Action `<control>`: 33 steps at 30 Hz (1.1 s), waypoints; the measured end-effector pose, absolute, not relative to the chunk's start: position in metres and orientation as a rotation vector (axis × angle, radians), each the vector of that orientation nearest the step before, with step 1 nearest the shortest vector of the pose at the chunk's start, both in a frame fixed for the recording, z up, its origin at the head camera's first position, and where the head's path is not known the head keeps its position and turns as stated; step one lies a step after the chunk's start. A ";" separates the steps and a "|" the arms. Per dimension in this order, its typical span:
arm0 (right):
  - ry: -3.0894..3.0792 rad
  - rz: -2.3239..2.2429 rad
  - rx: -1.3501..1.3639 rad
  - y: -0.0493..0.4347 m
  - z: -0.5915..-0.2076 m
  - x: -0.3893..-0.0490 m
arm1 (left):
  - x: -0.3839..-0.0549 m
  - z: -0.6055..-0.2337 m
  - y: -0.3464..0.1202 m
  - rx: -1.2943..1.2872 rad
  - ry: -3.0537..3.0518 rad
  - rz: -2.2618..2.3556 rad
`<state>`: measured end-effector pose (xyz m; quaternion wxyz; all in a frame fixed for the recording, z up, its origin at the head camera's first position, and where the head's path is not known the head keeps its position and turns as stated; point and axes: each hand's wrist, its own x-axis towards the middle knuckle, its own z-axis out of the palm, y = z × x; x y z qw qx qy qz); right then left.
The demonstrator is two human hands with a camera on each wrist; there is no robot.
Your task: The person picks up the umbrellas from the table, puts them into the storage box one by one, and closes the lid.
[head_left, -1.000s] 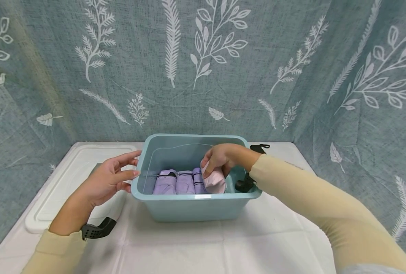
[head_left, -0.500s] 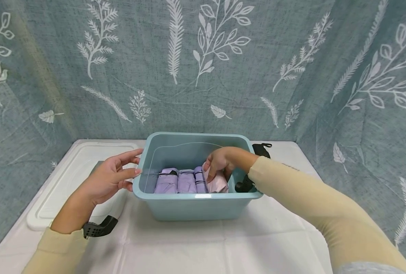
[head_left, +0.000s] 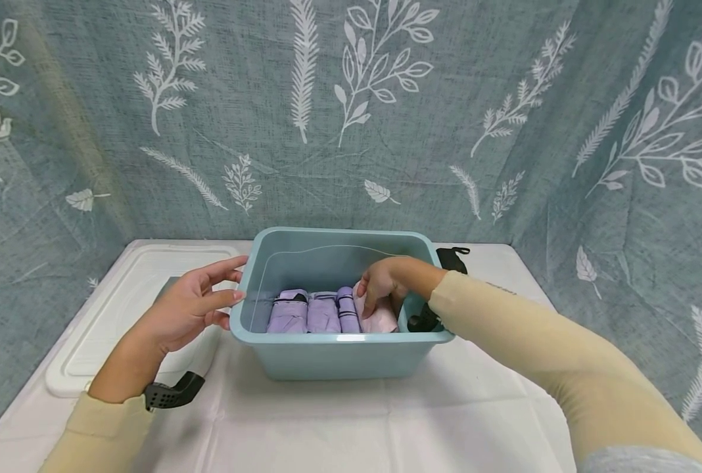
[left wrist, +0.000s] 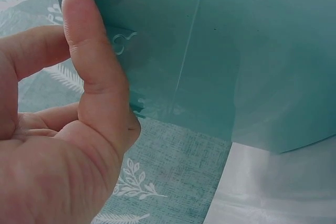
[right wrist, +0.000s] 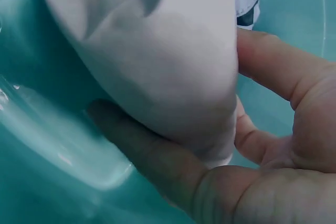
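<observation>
A light blue plastic storage bin [head_left: 339, 358] stands on the table, its long side toward me. My right hand [head_left: 382, 281] reaches inside it and grips a pale pink folded fabric bundle [head_left: 379, 320]; in the right wrist view, thumb and fingers lie on opposite sides of the bundle [right wrist: 163, 72]. Left of that bundle stand a slim purple roll with dark bands [head_left: 348, 310] and two purple folded bundles, one in the middle [head_left: 323, 314] and one at the left [head_left: 288, 316]. Outside the bin's left end, my left hand [head_left: 188, 305] touches the rim with its extended fingers and thumb.
A white lid [head_left: 73, 355] lies on the table at the left, with a grey flat thing [head_left: 167, 286] partly behind my left hand. A small black pouch with a loop [head_left: 453, 260] sits behind the bin's right end. Patterned blue-grey cloth [head_left: 321, 184] hangs around the table.
My right hand has lowered the pale pink bundle a little and shifted slightly right; the bundle now stands beside the purple roll. My left hand stays at the bin's left rim.
</observation>
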<state>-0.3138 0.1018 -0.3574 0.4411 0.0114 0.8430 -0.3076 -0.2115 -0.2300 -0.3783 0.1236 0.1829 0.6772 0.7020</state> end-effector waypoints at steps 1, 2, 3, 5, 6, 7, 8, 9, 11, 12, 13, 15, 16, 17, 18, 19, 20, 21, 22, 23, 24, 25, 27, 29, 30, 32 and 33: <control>2.105 -0.741 0.020 0.102 -0.357 -0.314 | -0.212 -0.378 -0.230 0.535 1.975 2.046; 2.114 -0.719 0.012 0.102 -0.357 -0.314 | -0.212 -0.378 -0.230 0.537 1.976 2.046; 2.121 -0.696 0.005 0.102 -0.356 -0.314 | -0.212 -0.378 -0.230 0.538 1.977 2.047; 2.136 -0.651 -0.014 0.104 -0.356 -0.316 | -0.212 -0.377 -0.228 0.535 1.979 2.050; 2.140 -0.632 -0.020 0.104 -0.355 -0.317 | -0.212 -0.377 -0.228 0.533 1.982 2.051; 2.145 -0.612 -0.028 0.105 -0.355 -0.318 | -0.212 -0.377 -0.227 0.530 1.985 2.053; 2.149 -0.593 -0.036 0.105 -0.355 -0.319 | -0.212 -0.376 -0.226 0.527 1.988 2.053; 2.152 -0.575 -0.043 0.106 -0.355 -0.320 | -0.212 -0.376 -0.226 0.522 1.991 2.054; 2.151 -0.553 -0.047 0.107 -0.355 -0.322 | -0.212 -0.376 -0.225 0.514 1.996 2.055; 2.152 -0.542 -0.049 0.107 -0.355 -0.323 | -0.213 -0.376 -0.224 0.510 1.999 2.055; 2.152 -0.537 -0.048 0.107 -0.355 -0.323 | -0.213 -0.375 -0.224 0.507 2.001 2.055; 2.151 -0.540 -0.048 0.108 -0.354 -0.324 | -0.213 -0.375 -0.222 0.498 2.008 2.053; 2.150 -0.547 -0.050 0.108 -0.353 -0.324 | -0.213 -0.375 -0.222 0.496 2.008 2.055; 2.151 -0.556 -0.054 0.109 -0.352 -0.325 | -0.213 -0.375 -0.221 0.494 2.008 2.055; 2.151 -0.566 -0.058 0.109 -0.352 -0.325 | -0.213 -0.375 -0.220 0.491 2.009 2.056; 2.151 -0.576 -0.064 0.109 -0.350 -0.325 | -0.213 -0.374 -0.220 0.488 2.009 2.056; 2.148 -0.588 -0.071 0.110 -0.349 -0.325 | -0.213 -0.374 -0.220 0.485 2.011 2.054; 2.142 -0.601 -0.076 0.110 -0.348 -0.325 | -0.214 -0.373 -0.220 0.484 2.013 2.052; 2.136 -0.615 -0.078 0.111 -0.347 -0.326 | -0.214 -0.373 -0.220 0.485 2.013 2.050; 2.134 -0.629 -0.081 0.113 -0.345 -0.325 | -0.214 -0.373 -0.220 0.481 2.015 2.046; 2.127 -0.648 -0.080 0.114 -0.343 -0.325 | -0.214 -0.373 -0.220 0.479 2.017 2.043; 2.117 -0.672 -0.076 0.115 -0.340 -0.325 | -0.214 -0.372 -0.220 0.476 2.018 2.040; 2.095 -0.721 -0.070 0.118 -0.334 -0.325 | -0.214 -0.372 -0.220 0.470 2.018 2.038; 2.075 -0.762 -0.080 0.121 -0.328 -0.325 | -0.213 -0.371 -0.220 0.467 2.017 2.041; 2.062 -0.781 -0.085 0.123 -0.325 -0.325 | -0.213 -0.371 -0.220 0.468 2.016 2.042; 2.046 -0.801 -0.116 0.126 -0.320 -0.324 | -0.213 -0.371 -0.220 0.472 2.014 2.048; 2.037 -0.809 -0.133 0.128 -0.318 -0.324 | -0.214 -0.370 -0.220 0.475 2.013 2.051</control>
